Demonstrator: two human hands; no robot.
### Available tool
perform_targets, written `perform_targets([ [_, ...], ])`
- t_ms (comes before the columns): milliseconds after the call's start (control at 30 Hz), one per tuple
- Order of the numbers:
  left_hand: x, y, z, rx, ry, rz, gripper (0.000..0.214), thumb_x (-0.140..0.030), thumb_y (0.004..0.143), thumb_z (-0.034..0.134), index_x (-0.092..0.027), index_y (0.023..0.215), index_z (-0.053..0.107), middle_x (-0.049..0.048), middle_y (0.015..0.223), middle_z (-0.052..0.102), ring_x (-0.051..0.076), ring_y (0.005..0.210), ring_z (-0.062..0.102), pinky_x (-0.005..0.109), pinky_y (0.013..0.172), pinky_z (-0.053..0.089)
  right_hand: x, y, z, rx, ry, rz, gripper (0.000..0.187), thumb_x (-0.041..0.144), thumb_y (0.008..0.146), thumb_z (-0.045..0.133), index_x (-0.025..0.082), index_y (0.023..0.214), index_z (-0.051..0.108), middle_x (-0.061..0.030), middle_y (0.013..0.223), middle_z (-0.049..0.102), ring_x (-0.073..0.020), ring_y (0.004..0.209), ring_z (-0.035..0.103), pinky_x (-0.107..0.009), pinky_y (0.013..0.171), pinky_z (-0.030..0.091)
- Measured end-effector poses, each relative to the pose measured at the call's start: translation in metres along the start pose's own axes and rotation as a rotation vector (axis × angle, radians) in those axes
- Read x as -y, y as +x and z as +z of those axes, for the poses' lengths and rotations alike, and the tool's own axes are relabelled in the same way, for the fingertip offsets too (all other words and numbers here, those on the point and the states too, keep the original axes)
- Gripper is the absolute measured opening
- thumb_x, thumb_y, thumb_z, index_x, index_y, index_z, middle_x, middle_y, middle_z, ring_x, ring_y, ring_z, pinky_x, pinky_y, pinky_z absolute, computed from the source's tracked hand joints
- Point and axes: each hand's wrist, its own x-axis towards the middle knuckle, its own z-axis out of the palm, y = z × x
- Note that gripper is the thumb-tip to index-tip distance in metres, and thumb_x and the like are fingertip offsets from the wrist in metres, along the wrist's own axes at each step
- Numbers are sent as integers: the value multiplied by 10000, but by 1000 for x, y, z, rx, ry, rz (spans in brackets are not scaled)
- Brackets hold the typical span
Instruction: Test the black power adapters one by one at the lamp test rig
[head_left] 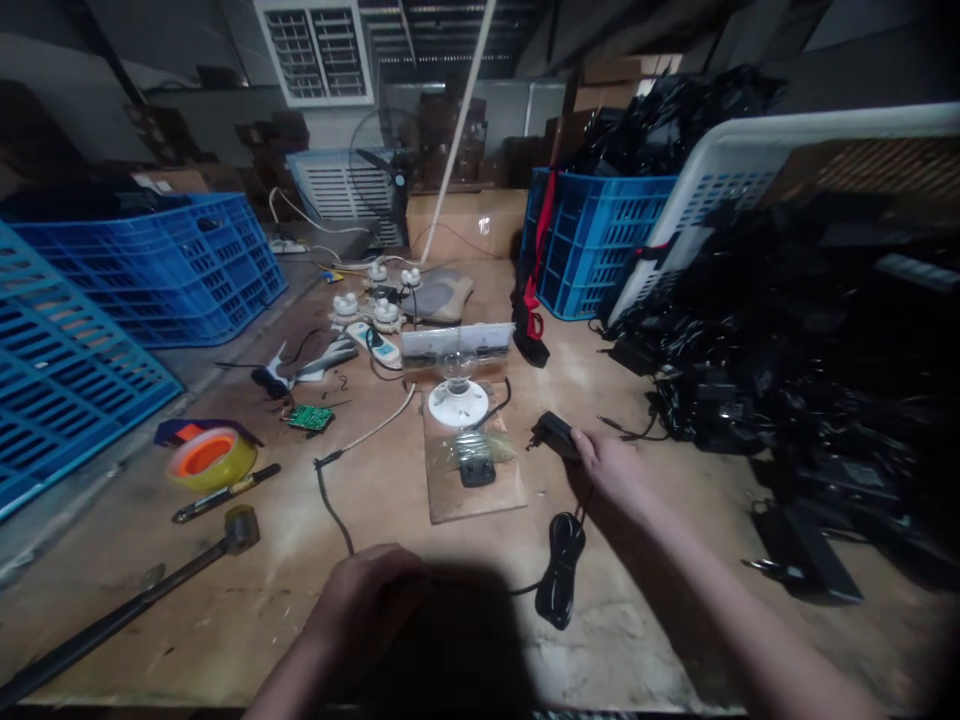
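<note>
My right hand [611, 470] is closed on a black power adapter [556, 436], whose plug pins point left. From the adapter, a tied coil of black cable [561, 570] hangs down to the tabletop. My left hand [367, 590], low in the view, is closed around the cable's other stretch; its fingers are partly in shadow. Beyond it, the cable end meets a pale lead [375, 430] at a small connector [321, 461]. Between the hands and farther back, a wooden board [442, 500] carries a black socket [477, 472] and a clear bulb in a white lamp holder [458, 403].
Left lie a hammer [241, 530], a marker [225, 495], a yellow tape roll [214, 460] and a green circuit board [310, 417]. Blue crates [142, 265] stand at left. A white basket [720, 150] and a heap of black adapters [750, 360] fill the right.
</note>
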Motion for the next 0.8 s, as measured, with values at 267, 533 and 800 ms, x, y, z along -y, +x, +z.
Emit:
perform_targets([
  [267, 35, 0, -12, -152, 178, 9, 252, -343, 1032, 462, -240, 951, 678, 21, 889, 697, 196, 824, 648, 309, 727, 485, -15, -21, 34, 86, 102, -66, 295, 524, 855, 560, 245, 923, 492, -93, 978, 724, -246, 757, 693, -370, 704, 563],
  [533, -37, -2, 22, -78, 299, 197, 232, -239, 933, 680, -275, 1160, 645, 41, 1189, 643, 258, 1094, 567, 413, 967, 446, 20, -75, -9, 347, 26, -457, 278, 317, 936, 575, 257, 1187, 678, -119, 1224, 624, -319, 1163, 571, -513, 992, 459],
  [800, -56, 7, 60, 243, 384, 332, 155, -240, 967, 663, -231, 1105, 593, 36, 1030, 615, 226, 977, 547, 395, 934, 424, 13, -92, -12, 659, -45, -707, 255, 145, 995, 464, 220, 1002, 707, -80, 947, 691, -239, 906, 636, -398, 843, 493],
])
